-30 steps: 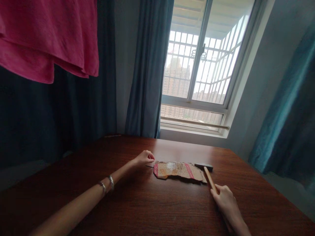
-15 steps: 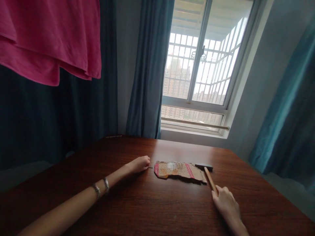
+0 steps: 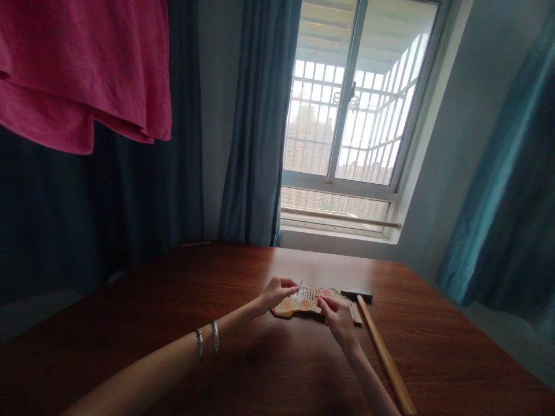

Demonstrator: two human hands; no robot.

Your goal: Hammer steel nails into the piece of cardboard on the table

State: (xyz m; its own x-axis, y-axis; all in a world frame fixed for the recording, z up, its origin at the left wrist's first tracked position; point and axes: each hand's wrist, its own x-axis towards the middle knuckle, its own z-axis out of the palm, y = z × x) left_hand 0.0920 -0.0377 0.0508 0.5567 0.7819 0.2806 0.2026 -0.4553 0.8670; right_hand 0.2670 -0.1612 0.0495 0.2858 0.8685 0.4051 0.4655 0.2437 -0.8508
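My left hand (image 3: 280, 293) is closed in a pinch on a thin nail (image 3: 300, 285), which points up over a flat board (image 3: 284, 314) with pink bands and a speckled pattern. Several nails (image 3: 310, 293) stand upright in a row in the middle of that board. At the row's right, my right hand (image 3: 337, 316) has its thumb and finger pinched together; what is between them, if anything, I cannot make out. A hammer (image 3: 384, 349) with a wooden handle and dark head lies just right of the board, touched by neither hand.
The brown wooden table (image 3: 208, 300) carries all of this. Behind it are a barred window (image 3: 342, 127) and blue curtains (image 3: 255, 127). A pink towel (image 3: 87, 69) hangs at the upper left.
My right hand has let go of the hammer handle and moved left to the board. My left hand has moved right, bringing the nail over the board.
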